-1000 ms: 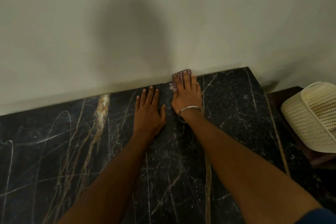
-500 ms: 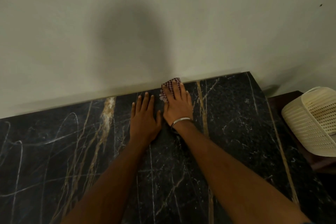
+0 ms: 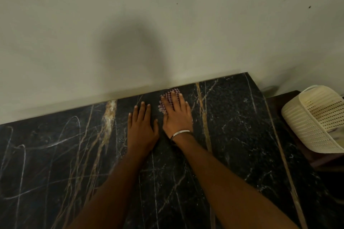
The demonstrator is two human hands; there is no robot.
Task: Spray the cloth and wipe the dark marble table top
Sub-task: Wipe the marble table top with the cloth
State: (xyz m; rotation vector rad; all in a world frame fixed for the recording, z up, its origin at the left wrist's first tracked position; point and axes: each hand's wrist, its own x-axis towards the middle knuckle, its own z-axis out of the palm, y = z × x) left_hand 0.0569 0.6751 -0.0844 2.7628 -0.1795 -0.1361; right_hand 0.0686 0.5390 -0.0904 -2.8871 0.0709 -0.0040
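No text, label, brand, number or sign can be read anywhere in the head view.

Dark veined marble table top (image 3: 232,135) — on it, a checked cloth (image 3: 168,98) by the wall edge.
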